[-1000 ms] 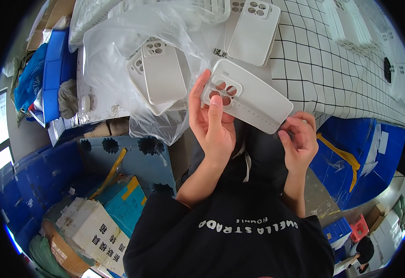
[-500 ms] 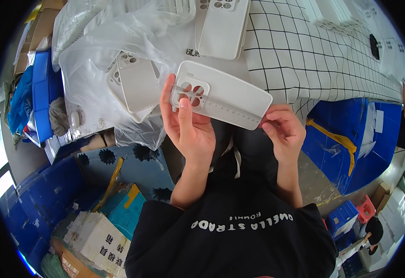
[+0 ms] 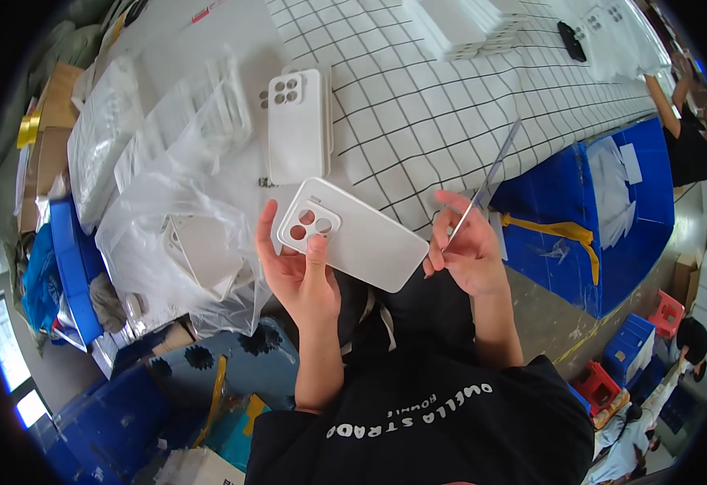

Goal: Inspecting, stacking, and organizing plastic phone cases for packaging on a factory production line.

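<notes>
A white phone case (image 3: 373, 240) with round camera holes is tilted in front of my body. My left hand (image 3: 305, 283) is closed on its camera end, the thumb beside the holes. In my right hand (image 3: 473, 252) is a thin clear ruler (image 3: 492, 174), gripped between thumb and fingers near its lower end and pointing up and away. That hand is just right of the case's far end. A small stack of white cases (image 3: 295, 133) lies on the table beyond. More cases (image 3: 206, 246) show inside a clear plastic bag (image 3: 131, 214) at left.
The table carries a black-and-white checked cloth (image 3: 386, 121). White case stacks (image 3: 450, 32) stand at the far side, near a small black object (image 3: 571, 42). A blue bin (image 3: 563, 234) with a yellow strap stands at right. Other people (image 3: 687, 145) are at the right edge.
The ruler, which lay across the case, has been lifted off to the right by my right hand. That hand no longer touches the case's end. My view has turned toward the right.
</notes>
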### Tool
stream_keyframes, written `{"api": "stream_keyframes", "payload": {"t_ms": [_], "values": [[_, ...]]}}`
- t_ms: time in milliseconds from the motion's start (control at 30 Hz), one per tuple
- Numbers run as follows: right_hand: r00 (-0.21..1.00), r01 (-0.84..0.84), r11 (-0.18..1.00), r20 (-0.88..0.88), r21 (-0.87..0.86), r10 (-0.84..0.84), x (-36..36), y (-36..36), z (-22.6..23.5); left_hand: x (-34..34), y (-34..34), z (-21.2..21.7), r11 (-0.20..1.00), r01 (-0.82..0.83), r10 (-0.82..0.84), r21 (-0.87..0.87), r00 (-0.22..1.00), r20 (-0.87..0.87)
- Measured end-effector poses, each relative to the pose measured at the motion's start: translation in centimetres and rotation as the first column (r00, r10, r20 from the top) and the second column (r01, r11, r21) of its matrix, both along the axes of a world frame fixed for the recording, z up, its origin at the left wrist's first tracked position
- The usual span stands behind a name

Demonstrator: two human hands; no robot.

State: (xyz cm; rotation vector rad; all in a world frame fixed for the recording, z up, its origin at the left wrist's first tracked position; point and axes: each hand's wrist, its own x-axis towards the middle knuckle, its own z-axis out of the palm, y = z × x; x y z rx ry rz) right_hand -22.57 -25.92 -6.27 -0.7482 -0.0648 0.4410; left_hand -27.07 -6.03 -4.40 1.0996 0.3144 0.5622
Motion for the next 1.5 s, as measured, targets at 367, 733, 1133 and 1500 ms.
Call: {"api": "stream_keyframes", "payload": {"t_ms": [367,733,1133,1500], "values": [[0.954,0.300,0.912,0.093,-0.279,-0.285,2.6,-1.9,-0.7,9.0,-7.2,2.0,0.959,0.279,-0.278,0.037,0.960,-0.036],[0.770,0.633,0.768,0.184,-0.101,-0.611,6.1,-6.1,-0.3,30.0,-4.6,3.0,0.855,0.187,-0.004,0.484,0.935,-0.355],[0.825,0.557,0.785,0.066,-0.271,-0.562,1.8,-9.2,-3.2,33.0,-7.0,1.5,0.767,0.423,-0.160,0.482,0.854,-0.494],[0.876,0.479,0.854,0.053,-0.204,-0.479,0.8,-7.8,-2.8,22.9,-1.0,0.5,0.139,0.112,0.457,0.984,0.874,-0.164]]}}
